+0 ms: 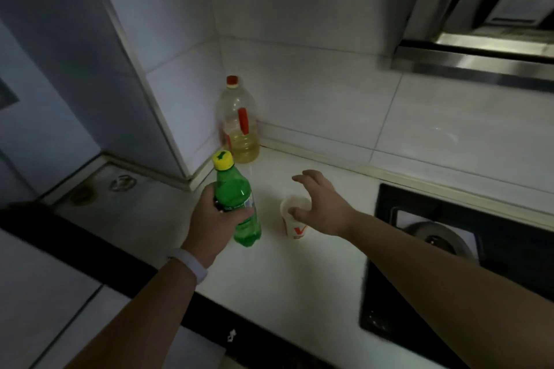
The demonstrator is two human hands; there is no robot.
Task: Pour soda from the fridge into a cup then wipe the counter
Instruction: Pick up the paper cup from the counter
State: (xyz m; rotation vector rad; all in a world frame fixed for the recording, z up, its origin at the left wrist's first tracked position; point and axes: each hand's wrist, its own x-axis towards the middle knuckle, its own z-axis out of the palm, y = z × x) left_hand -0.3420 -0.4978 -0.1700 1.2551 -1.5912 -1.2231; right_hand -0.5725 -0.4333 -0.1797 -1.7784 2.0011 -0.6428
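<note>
Two bare hands were over the white counter (pixel 278 275); the left hand (pixel 214 220) grasped a green plastic soda bottle with a yellow screw cap (pixel 239 204), fingers and thumb curled round its middle, and a white band (pixel 192 263) circled that wrist; the bottle stood close to upright, its cap on, tilted slightly away toward the wall, its base at or just above the counter; I could not tell whether it touched. The right hand (pixel 320 204) hung released, fingers spread and loosely bent, above and partly in front of a small white paper cup with a red mark on its side (pixel 295 216); the thumb lay by the cup's rim, but whether it touched could not be told. The cup stood upright on the counter just to the right of the soda bottle; its inside looked pale, and its contents could not be made out. In the back corner, against the tiled wall, stood a large clear plastic oil bottle with a red cap and red handle (pixel 239 123), holding yellow liquid in its lower part. A black glass hob (pixel 389 278) lay at the right, a grey range hood (pixel 467 60) above it; the pale fridge side (pixel 75 54) stood at the left.
</note>
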